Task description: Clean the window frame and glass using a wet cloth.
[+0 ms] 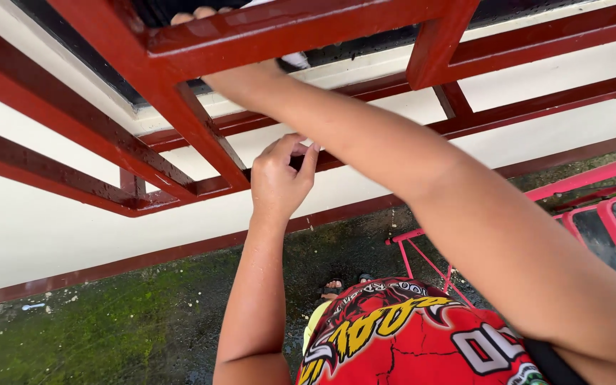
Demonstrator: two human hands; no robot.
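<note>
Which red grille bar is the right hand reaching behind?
The top bar, nearest the camera. The right hand goes behind it, fingertips showing above. The left hand is lower, at the thinner bar near the wall.

Cream wall (73, 235), daylight; mossy wet concrete ground (108, 328); pink metal frame (600, 207) at right.

One head-worn camera looks forward and down from close behind the person's raised arms, facing a red window grille (180, 121) on a cream wall (51, 235), with mossy ground (108, 321) along the lower edge.
</note>
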